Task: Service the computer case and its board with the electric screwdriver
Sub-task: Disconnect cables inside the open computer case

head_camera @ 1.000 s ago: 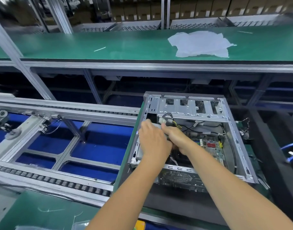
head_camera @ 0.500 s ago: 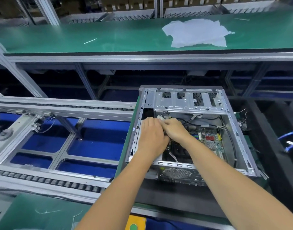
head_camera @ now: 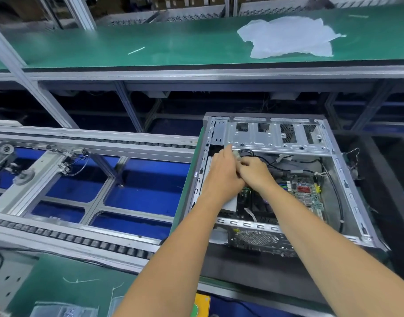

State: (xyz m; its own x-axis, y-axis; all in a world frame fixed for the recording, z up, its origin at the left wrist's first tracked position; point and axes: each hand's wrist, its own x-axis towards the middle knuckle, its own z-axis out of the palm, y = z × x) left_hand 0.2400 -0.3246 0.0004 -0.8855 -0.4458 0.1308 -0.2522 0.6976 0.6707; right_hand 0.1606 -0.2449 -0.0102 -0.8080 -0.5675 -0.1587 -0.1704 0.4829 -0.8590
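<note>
Connector work deep in the case, screwdriver out of sight

Hands meet inside the open computer case, which lies on its side on the dark mat at about four o'clock from the centre of the view. The left hand and the right hand touch each other just under the drive-bay plate, at the case's eleven o'clock corner. Both have fingers curled in; between them a small pale connector with black wires shows, and the left hand appears to pinch it. What the right hand's fingers close on cannot be told, since the left hand hides them.

The board sits on the case floor at three o'clock from the hands, partly under the right forearm. No electric screwdriver is visible anywhere in the view, so the screw work looks some way off.

Risks, as a judgement: the black wires loop close to the sheet-metal edge of the drive-bay plate, and a hard tug could drag them across it or strain them at the connector. A plug forced in crooked could bend pins, and the hands block the person's own sight of the joint. The right forearm crosses low over the board; a slip could knock upright parts there. The case's rim lies under both forearms and could scrape skin if they drop.
</note>
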